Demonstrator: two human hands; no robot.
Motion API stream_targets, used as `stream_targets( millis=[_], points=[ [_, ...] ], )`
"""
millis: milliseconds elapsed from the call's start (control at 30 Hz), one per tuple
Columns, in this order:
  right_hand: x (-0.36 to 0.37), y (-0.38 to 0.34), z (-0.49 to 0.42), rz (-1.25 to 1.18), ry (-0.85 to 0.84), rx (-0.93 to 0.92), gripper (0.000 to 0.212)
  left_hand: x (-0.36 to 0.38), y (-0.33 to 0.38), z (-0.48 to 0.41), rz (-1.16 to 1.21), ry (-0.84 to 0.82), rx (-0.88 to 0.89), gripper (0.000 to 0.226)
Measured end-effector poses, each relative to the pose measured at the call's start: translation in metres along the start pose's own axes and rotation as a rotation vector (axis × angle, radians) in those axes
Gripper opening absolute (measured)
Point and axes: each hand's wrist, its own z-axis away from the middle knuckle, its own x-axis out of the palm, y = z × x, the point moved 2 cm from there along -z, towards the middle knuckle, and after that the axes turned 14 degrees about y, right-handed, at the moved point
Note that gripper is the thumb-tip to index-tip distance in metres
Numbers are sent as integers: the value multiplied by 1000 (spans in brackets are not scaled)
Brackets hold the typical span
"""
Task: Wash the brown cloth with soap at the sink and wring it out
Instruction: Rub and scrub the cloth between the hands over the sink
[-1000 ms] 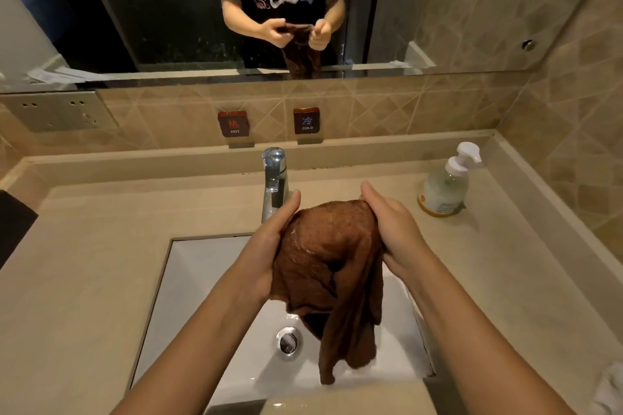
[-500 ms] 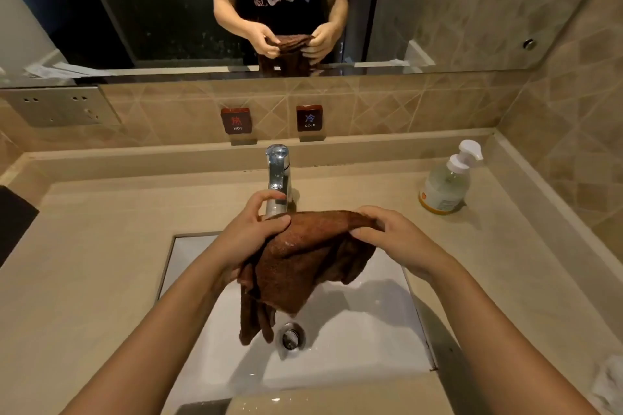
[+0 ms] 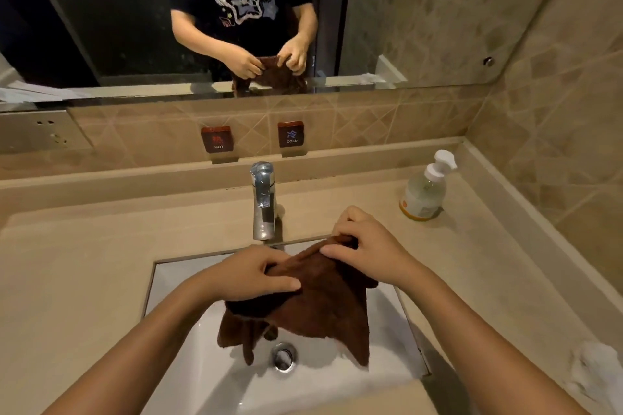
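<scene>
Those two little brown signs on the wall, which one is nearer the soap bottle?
The COLD sign, with the blue mark. It hangs to the right of the red-marked HOT sign, on the side of the soap bottle.

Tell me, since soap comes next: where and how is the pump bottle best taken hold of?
Likely round the clear body of the soap bottle, below its white pump, coming from its left front with the right hand. It stands upright on the counter near the corner, with the tiled wall behind and to its right. That hand grips the brown cloth and must let go first.
</scene>
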Motion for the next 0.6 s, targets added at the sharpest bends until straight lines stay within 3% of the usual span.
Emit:
stream_targets(
  millis=[100, 233, 367, 433, 500, 600],
  points=[
    [-5, 9, 3, -206, -13, 62, 16, 0, -3, -8, 54, 112, -9, 33],
    [0, 4, 10, -377, 99, 242, 29, 17, 3, -5, 279, 342, -274, 45],
    [40, -27, 23, -145, 168, 163, 47, 49, 15, -13, 579, 625, -528, 58],
    [49, -40, 19, 19, 264, 125, 49, 68, 29, -16, 652, 682, -543, 50],
    [45, -32, 2, 34, 340, 177, 51, 77, 39, -15, 725, 728, -638, 50],
    [44, -32, -3, 48, 313, 130, 56, 71, 41, -18, 790, 806, -720, 51]
  ],
)
